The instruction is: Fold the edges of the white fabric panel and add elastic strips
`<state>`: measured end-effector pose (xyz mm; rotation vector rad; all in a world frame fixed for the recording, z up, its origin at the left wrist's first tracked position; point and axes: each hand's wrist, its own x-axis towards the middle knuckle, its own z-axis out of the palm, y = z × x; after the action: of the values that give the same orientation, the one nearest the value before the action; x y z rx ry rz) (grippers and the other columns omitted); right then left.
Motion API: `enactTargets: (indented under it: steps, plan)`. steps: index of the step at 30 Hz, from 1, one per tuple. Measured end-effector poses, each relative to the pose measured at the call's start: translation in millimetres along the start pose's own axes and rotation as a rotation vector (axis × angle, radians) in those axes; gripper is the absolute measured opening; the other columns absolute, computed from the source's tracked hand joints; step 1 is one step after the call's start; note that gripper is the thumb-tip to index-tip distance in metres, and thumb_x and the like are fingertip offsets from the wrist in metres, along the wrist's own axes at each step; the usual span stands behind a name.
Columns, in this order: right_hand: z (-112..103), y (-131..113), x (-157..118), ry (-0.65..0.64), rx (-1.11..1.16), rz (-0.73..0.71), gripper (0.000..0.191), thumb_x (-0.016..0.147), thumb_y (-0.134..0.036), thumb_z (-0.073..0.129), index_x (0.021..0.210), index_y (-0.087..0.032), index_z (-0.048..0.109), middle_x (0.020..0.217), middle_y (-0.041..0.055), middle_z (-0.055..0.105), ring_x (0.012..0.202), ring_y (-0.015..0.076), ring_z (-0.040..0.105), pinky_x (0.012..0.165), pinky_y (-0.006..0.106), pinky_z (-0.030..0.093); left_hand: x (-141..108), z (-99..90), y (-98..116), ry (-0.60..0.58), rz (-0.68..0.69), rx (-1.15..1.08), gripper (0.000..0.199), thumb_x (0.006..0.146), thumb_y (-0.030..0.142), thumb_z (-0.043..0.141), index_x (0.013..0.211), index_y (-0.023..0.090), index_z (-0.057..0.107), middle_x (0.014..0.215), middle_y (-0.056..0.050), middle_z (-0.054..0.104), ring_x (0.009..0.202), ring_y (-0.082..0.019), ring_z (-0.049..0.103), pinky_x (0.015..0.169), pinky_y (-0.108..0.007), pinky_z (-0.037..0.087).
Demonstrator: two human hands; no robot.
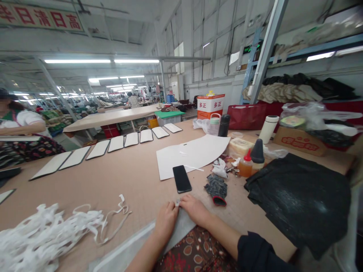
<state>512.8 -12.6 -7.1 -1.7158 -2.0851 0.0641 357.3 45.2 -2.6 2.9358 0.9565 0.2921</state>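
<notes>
Head view, quick: what do I log for the hands?
"Left hand (167, 217) and right hand (195, 209): fingers curled, tips pinched together, just on the near side of the black smartphone (182, 179). I see a small pale piece (177, 203) between the fingertips, right there; too small for me to name."
And around the black smartphone?
"White sheet (193, 155) under its far end. Grey knit glove (216, 187), red cuff, near its right. Red-tipped squeeze bottle (245, 166), orange contents, farther right. Tangled white strips (42, 234) well to its left, nearer side. I've got dark-edged white panels (98, 149) in a row beyond it, mostly left."
</notes>
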Motion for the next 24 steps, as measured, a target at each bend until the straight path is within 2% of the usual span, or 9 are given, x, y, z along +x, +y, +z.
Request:
enactTargets:
  steps: [5,11,14,17,20,24]
  plan:
    - [-3,-12,-3,-0.026,-0.177,-0.056,0.018,0.086,-0.012,0.042,0.09,-0.014,0.059,0.095,0.0074,0.056,0.092,0.0196,0.047,0.077,0.028,0.04,-16,-8.9,-20,-0.05,-0.079,-0.136,0.022,0.085,0.019,0.041,0.085,0.019,0.063,0.086,-0.004,0.055,0.084,-0.016,0.048,0.073,-0.025,0.035]
    - [-3,-18,-9,-0.054,-0.246,-0.108,0.018,0.084,-0.011,0.043,0.094,-0.012,0.058,0.098,0.009,0.056,0.095,0.0222,0.046,0.078,0.03,0.04,-41,-18.0,-27,-0.06,-0.073,-0.086,0.024,0.084,0.018,0.038,0.083,0.02,0.062,0.085,-0.002,0.054,0.083,-0.016,0.045,0.073,-0.025,0.033]
    - [-10,-16,-9,-0.085,-0.223,-0.073,0.02,0.083,-0.007,0.042,0.092,-0.012,0.059,0.097,0.0092,0.056,0.093,0.021,0.048,0.076,0.028,0.04,-56,-25.0,-37,-0.079,-0.121,-0.107,0.026,0.084,0.02,0.036,0.079,0.02,0.062,0.084,-0.002,0.054,0.082,-0.016,0.046,0.072,-0.025,0.034]
    - [-13,-27,0,-0.124,-0.257,0.001,0.021,0.082,-0.007,0.042,0.086,-0.011,0.062,0.093,0.011,0.058,0.089,0.023,0.05,0.074,0.031,0.04,-69,-29.9,-53,-0.09,-0.16,-0.158,0.027,0.084,0.022,0.037,0.078,0.019,0.063,0.083,-0.003,0.055,0.081,-0.016,0.048,0.072,-0.026,0.036]
    - [-2,-54,13,-0.146,-0.231,-0.037,0.021,0.081,-0.006,0.042,0.087,-0.011,0.062,0.09,0.0104,0.058,0.088,0.0215,0.051,0.074,0.03,0.039,-77,-29.8,-62,-0.071,-0.175,-0.196,0.024,0.081,0.019,0.04,0.081,0.019,0.064,0.085,-0.004,0.056,0.083,-0.016,0.05,0.074,-0.025,0.037]
    - [21,-78,18,-0.14,-0.192,-0.171,0.017,0.083,-0.011,0.044,0.087,-0.013,0.06,0.091,0.0082,0.057,0.089,0.0207,0.049,0.072,0.029,0.04,-84,-28.3,-56,-0.046,-0.16,-0.092,0.025,0.083,0.019,0.039,0.079,0.019,0.063,0.084,-0.004,0.056,0.083,-0.017,0.049,0.073,-0.026,0.036]
